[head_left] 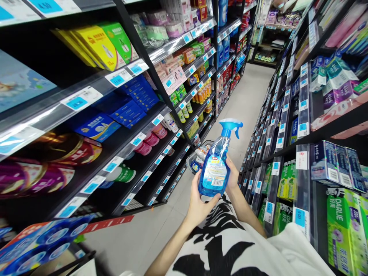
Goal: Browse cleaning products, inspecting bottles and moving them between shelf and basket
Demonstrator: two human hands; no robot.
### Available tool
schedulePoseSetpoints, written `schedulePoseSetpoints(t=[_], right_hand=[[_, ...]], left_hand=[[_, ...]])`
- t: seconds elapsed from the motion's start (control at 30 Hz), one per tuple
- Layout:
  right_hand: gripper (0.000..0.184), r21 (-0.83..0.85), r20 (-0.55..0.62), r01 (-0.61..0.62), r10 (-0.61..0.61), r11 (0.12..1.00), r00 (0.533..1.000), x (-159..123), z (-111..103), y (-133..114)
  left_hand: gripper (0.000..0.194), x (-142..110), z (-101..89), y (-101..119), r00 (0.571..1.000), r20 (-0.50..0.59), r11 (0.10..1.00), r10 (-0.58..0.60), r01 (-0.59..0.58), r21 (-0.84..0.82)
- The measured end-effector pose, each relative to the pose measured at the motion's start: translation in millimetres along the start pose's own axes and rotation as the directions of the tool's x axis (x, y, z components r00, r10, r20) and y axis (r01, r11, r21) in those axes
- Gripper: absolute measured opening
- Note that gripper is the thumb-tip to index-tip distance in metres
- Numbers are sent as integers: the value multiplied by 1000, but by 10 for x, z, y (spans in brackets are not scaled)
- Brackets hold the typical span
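Bottle (216,163), a blue sprayer, stands upright off the shelves (120,126), the left hand (201,199) wrapped round its base and the right hand (232,172) clasping its far side. Ahead on the floor a basket (192,160) already holds goods; the bottle is not yet in it.

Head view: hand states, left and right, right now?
Left hand: closed around the base of the blue spray bottle.
Right hand: closed on the same bottle's far side.

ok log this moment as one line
left hand: holds blue spray bottle | right hand: holds same bottle | bottle: upright | behind it: shopping basket with goods
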State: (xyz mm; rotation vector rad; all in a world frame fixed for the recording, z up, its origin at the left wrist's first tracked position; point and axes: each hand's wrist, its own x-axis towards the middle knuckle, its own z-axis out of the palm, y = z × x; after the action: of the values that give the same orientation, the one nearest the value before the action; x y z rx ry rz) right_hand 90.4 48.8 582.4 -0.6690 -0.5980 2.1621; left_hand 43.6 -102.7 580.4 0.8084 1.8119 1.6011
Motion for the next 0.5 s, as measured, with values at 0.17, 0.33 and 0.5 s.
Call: schedulePoseSetpoints(t=[0.17, 0.33, 0.5], right_hand=[[43, -10, 87, 25, -24, 1000, 996, -27, 88, -57], [43, 2, 73, 2, -2, 1000, 997, -38, 104, -63], [38, -13, 82, 11, -10, 1000, 997, -50, 107, -71]], left_hand=[[99, -4, 13, 8, 999, -24, 999, 21, -20, 45], [103, -9, 16, 10, 998, -46, 997, 35, -32, 67], [105, -22, 13, -12, 999, -50, 998, 18, -15, 68]])
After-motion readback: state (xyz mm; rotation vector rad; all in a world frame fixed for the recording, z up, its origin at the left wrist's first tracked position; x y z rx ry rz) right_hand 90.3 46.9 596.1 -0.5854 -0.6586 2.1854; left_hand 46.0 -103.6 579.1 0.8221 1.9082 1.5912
